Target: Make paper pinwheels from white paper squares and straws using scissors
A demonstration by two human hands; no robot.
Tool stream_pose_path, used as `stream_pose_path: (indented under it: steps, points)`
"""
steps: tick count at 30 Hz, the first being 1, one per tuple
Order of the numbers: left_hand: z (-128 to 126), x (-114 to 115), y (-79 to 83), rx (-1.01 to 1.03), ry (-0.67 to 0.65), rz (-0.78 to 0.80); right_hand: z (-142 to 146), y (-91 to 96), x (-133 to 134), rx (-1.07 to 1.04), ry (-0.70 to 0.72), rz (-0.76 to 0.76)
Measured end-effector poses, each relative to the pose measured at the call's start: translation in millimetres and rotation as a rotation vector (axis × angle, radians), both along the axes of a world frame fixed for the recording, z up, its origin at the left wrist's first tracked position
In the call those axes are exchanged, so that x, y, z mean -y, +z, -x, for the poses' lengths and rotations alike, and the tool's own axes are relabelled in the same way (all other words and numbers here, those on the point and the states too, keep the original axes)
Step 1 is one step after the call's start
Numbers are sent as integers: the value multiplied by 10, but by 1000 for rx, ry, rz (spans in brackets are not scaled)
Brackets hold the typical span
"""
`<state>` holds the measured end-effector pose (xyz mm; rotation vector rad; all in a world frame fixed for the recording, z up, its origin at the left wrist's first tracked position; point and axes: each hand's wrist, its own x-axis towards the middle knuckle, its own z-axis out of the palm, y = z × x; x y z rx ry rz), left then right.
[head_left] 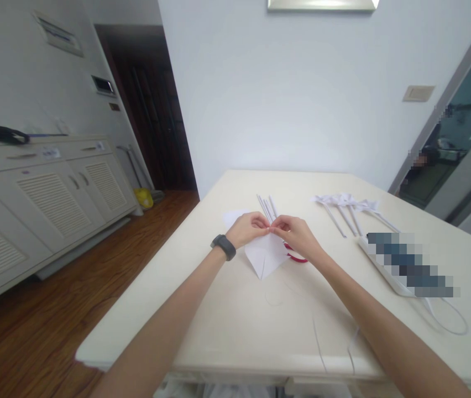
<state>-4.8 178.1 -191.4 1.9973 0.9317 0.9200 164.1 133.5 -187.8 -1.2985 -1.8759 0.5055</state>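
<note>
A sheet of white paper [266,257] with slits cut in from a corner hangs between my hands over the table. My left hand [250,228], with a dark watch on the wrist, pinches its top edge between thumb and fingers. Right beside it, my right hand [296,235] pinches the same edge, the fingertips of both hands nearly touching. Behind them lie several thin rolled white paper sticks [266,205] and more white paper [233,216]. Partly hidden under my right hand are red-handled scissors [298,258].
Several white paper pinwheels on sticks [345,202] lie at the right of the cream table [202,309]. Nearer stands a white-edged object [385,271] with a pixelated top and a cord. Thin strips [319,344] lie by the front edge. A wall rises behind the table.
</note>
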Motion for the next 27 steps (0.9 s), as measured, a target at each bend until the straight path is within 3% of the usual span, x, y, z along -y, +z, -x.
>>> stream_pose_path:
  steps: [27]
  points:
    - [-2,15,15,20,-18,7,-10,-4,6,6,4,-38]
